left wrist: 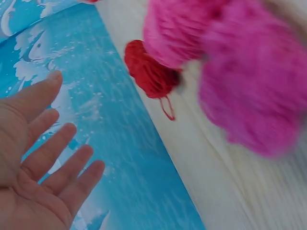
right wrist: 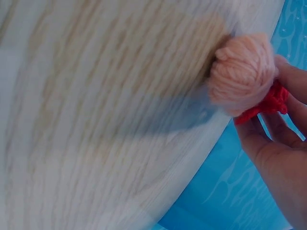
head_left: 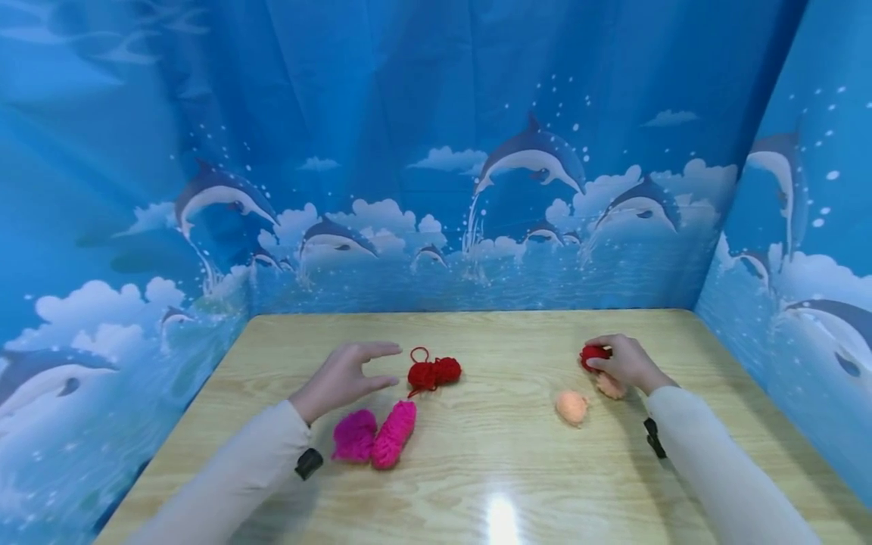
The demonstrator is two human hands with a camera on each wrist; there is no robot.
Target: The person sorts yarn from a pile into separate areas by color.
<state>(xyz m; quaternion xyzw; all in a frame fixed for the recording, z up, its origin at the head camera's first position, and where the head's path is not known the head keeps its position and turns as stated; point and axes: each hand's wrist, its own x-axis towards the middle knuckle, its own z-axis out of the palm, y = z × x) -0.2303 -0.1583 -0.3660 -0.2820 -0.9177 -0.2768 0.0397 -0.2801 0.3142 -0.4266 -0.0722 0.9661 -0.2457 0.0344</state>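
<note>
My right hand (head_left: 630,365) pinches a small red ball of yarn (head_left: 593,357) between thumb and fingers at the right of the table. A peach ball of yarn (head_left: 611,387) sits just under that hand, close against the red one in the right wrist view. Another peach ball (head_left: 571,408) lies a little to the left. With thumb and fingers spread, my left hand (head_left: 344,378) holds nothing. Beside its fingertips are two red yarn balls (head_left: 423,377), one trailing a loop. Nearer me lie a purple-pink ball (head_left: 355,437) and a longer hot-pink bundle (head_left: 393,435), side by side.
A light wood-grain table (head_left: 504,454) carries all the yarn. Blue curtains (head_left: 422,189) printed with dolphins and clouds hang along its back and both sides. Dark straps (head_left: 309,463) show at both wrists.
</note>
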